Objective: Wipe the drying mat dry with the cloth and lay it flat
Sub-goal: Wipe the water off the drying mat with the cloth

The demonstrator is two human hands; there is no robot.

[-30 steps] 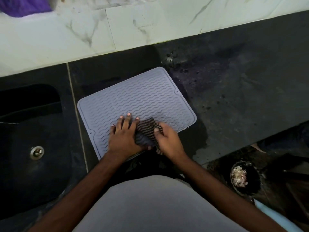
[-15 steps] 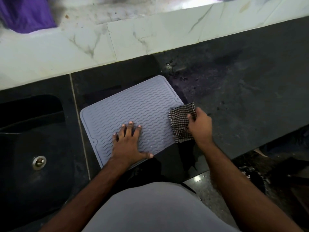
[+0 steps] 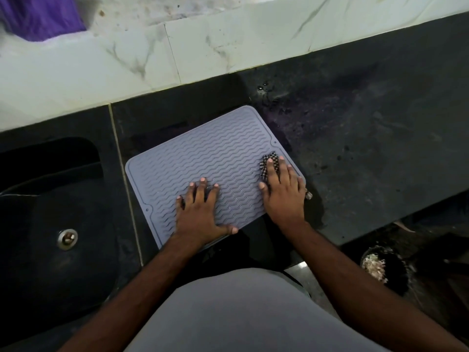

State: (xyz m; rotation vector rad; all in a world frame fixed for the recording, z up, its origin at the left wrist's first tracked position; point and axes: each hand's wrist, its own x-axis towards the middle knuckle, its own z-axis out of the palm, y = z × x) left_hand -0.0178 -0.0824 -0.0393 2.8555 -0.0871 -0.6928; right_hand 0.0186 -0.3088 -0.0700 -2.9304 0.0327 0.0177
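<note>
A grey drying mat (image 3: pixel 213 158) with wavy ridges lies flat on the dark counter, turned a little askew. My left hand (image 3: pixel 200 212) presses flat on its near middle, fingers spread, holding nothing. My right hand (image 3: pixel 283 191) lies palm down on the mat's right edge, pressing a black-and-white checked cloth (image 3: pixel 267 163) against it. Most of the cloth is hidden under that hand; a bit shows past the fingertips and a corner pokes out by the wrist.
A black sink (image 3: pixel 50 212) with a metal drain (image 3: pixel 67 238) sits left of the mat. A white marble ledge (image 3: pixel 203 47) runs along the back, with purple fabric (image 3: pixel 43 16) on it. Wet marks lie on the dark counter (image 3: pixel 368 138) to the right. A dark bin (image 3: pixel 380 268) stands below.
My right hand carried the cloth from the mat's near edge out to the right, then back onto the mat's right side, pressed flat. My left hand stayed planted on the mat.
</note>
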